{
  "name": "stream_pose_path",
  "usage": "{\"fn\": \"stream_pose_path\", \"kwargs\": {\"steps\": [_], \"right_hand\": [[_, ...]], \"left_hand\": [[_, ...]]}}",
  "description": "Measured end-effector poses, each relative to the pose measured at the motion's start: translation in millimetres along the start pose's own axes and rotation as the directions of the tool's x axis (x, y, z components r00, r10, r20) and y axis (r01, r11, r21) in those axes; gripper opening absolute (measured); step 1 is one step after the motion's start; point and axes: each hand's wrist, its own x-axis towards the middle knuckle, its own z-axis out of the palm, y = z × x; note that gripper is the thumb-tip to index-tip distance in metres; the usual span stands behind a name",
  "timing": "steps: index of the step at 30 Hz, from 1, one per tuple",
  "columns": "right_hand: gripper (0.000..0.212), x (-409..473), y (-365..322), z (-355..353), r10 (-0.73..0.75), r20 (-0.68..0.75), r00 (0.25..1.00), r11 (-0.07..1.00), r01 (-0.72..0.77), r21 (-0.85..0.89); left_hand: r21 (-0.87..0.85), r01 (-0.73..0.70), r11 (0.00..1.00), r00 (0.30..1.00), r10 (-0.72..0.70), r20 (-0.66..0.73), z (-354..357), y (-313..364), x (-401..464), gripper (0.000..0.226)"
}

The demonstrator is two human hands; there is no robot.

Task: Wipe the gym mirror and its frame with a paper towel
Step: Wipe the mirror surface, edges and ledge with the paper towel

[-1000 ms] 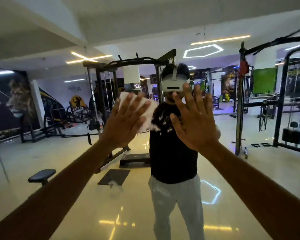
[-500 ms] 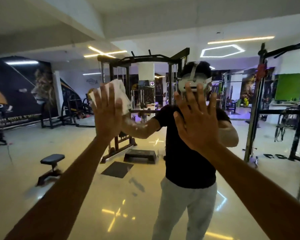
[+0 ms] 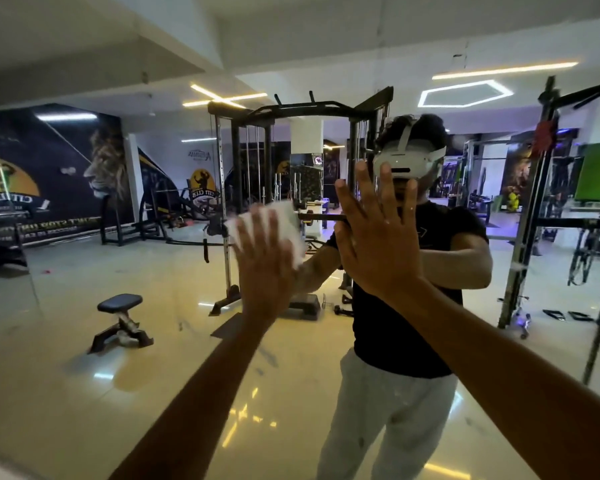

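The gym mirror (image 3: 153, 341) fills nearly the whole view and reflects the gym and me. My left hand (image 3: 264, 265) is flat against the glass at centre, pressing a white paper towel (image 3: 284, 220) under its fingers; the towel's top and right edge stick out past the fingertips. My right hand (image 3: 378, 237) lies flat on the glass just to the right, fingers spread, holding nothing. A seam between mirror panels (image 3: 0, 202) runs down at the far left. No outer frame is in view.
The reflection shows a black cable machine (image 3: 305, 112), a small padded bench (image 3: 120, 303), a rack (image 3: 534, 220) at the right and a glossy floor. All of it lies behind me, not in front.
My left hand with the paper towel swept left and up across the glass, then came back right and lower toward the centre. My right hand stayed flat on the mirror.
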Motion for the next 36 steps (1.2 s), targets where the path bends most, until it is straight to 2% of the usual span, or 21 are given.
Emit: {"fn": "stream_pose_path", "kwargs": {"steps": [3,5,7,9,10,12,14,16,17,19,21,22,23,24,25,26,28,30,32,34,36], "right_hand": [[0.070,-1.3,1.6,-0.6,-0.009,0.013,1.000,1.000,0.009,0.003],[0.069,-2.3,5.0,-0.6,-0.020,0.013,1.000,1.000,0.020,0.013],[0.068,-3.2,7.2,0.2,-0.036,0.016,0.999,0.999,0.036,0.007],[0.068,-4.1,8.3,1.9,-0.036,0.014,0.999,0.999,0.037,-0.012],[0.068,-5.3,7.6,2.6,-0.036,0.018,0.999,0.999,0.036,-0.013],[0.069,-6.8,4.8,3.1,-0.034,0.012,0.999,0.999,0.034,-0.010],[0.070,-6.4,5.9,2.6,-0.039,0.016,0.999,0.999,0.039,-0.009],[0.070,-6.5,9.5,2.9,-0.041,0.011,0.999,0.999,0.041,-0.001],[0.069,-6.8,11.1,3.6,-0.040,0.006,0.999,0.999,0.040,0.002],[0.068,-8.6,10.6,6.1,-0.048,0.002,0.999,0.999,0.048,0.002],[0.068,-8.6,8.7,6.5,-0.039,-0.004,0.999,0.999,0.039,0.002],[0.068,-8.5,7.2,6.3,-0.032,0.000,0.999,0.999,0.032,0.006],[0.069,-10.5,5.3,6.3,-0.023,0.006,1.000,1.000,0.023,0.005],[0.069,-11.8,4.2,6.1,-0.013,0.004,1.000,1.000,0.013,0.004],[0.070,-12.6,3.4,6.2,-0.008,0.000,1.000,1.000,0.008,0.005],[0.070,-13.1,4.0,6.0,-0.007,-0.001,1.000,1.000,0.007,0.006],[0.069,-13.9,6.3,5.8,-0.018,-0.010,1.000,1.000,0.018,0.008],[0.069,-14.1,8.4,5.7,-0.024,-0.010,1.000,1.000,0.024,0.011],[0.069,-12.9,8.8,5.6,-0.027,-0.016,1.000,0.999,0.027,0.023],[0.069,-12.5,7.7,5.6,-0.029,-0.023,0.999,0.999,0.030,0.037],[0.069,-13.3,7.7,5.1,-0.025,-0.035,0.999,0.998,0.027,0.061]], "left_hand": [[-0.057,-0.220,0.974,0.941,0.227,0.252,-7.3,5.0,-33.0,0.065],[0.000,-0.226,0.974,0.947,0.220,0.232,-13.2,-36.0,-21.8,0.064],[0.011,0.002,1.000,0.991,-0.003,0.136,-19.0,-68.1,-1.3,0.063],[-0.054,0.296,0.954,0.955,-0.295,0.035,-20.6,-55.9,12.3,0.063],[-0.067,0.330,0.942,0.944,-0.331,-0.001,-17.1,-34.6,10.1,0.063],[-0.018,0.112,0.994,0.991,-0.110,0.075,-2.7,8.1,-12.0,0.063],[-0.076,-0.164,0.983,0.948,0.179,0.264,0.0,21.0,-37.5,0.066],[-0.037,-0.270,0.962,0.917,0.268,0.294,-4.7,-11.0,-37.2,0.063],[-0.011,-0.220,0.975,0.942,0.216,0.256,-7.1,-32.6,-30.0,0.062],[-0.016,0.087,0.996,0.988,-0.084,0.129,-11.7,-74.5,-13.3,0.061],[-0.063,0.381,0.922,0.924,-0.380,0.027,-15.2,-71.5,-2.6,0.062],[-0.078,0.424,0.902,0.905,-0.425,0.000,-14.9,-50.4,-1.3,0.063],[-0.065,0.363,0.930,0.932,-0.362,0.021,-10.0,-26.9,-9.9,0.065],[-0.055,0.192,0.980,0.978,-0.187,0.093,-3.2,-4.0,-23.1,0.066],[-0.074,-0.004,0.997,0.982,0.018,0.189,-0.8,14.2,-36.2,0.066],[-0.092,-0.144,0.985,0.951,0.163,0.264,-0.3,21.0,-45.4,0.066],[-0.051,-0.273,0.961,0.921,0.277,0.274,-2.0,-1.3,-38.7,0.065],[0.026,-0.207,0.978,0.960,0.198,0.199,-8.6,-28.7,-9.1,0.066],[0.011,0.040,0.999,0.996,-0.040,0.080,-15.0,-48.4,31.1,0.066],[-0.122,0.258,0.959,0.966,-0.260,-0.005,-19.6,-40.6,62.0,0.065],[-0.171,0.251,0.953,0.966,-0.257,-0.011,-15.2,-15.1,72.2,0.068]]}}
